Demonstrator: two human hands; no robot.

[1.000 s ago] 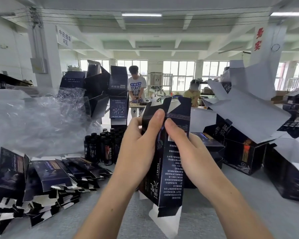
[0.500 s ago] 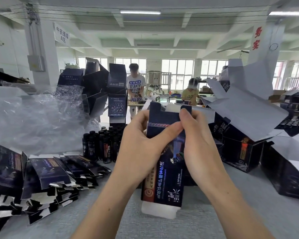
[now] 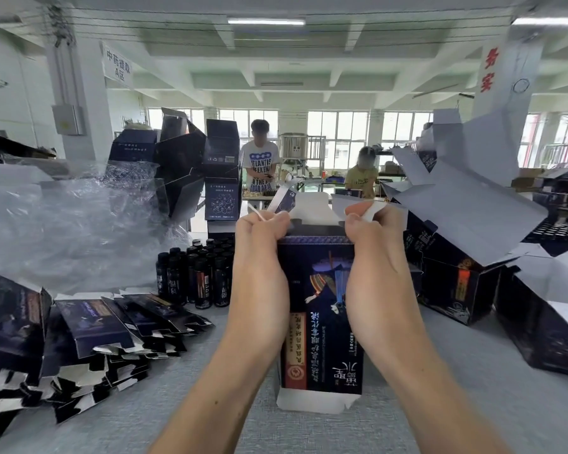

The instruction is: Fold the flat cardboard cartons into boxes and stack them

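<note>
Carton (image 3: 322, 306), desk centre: printed cardboard, dark outer face smooth with a faint sheen; inner faces of the flaps plain white, matt. Flat cartons (image 3: 89, 326), left edge of desk: same board, dark printed side semi-gloss, cut tabs white and matt. Desk (image 3: 138, 421): grey covering, matt, fine woven-looking texture; cloth or felt, cannot tell which. Plastic film (image 3: 63, 231), far left: clear, crumpled, glossy with white glints. Bottles (image 3: 197, 280) behind the flat cartons: dark, glossy, printed labels; glass or plastic undetermined. Large boxes (image 3: 456, 290), right edge: dark print outside, matt white board inside.
</note>
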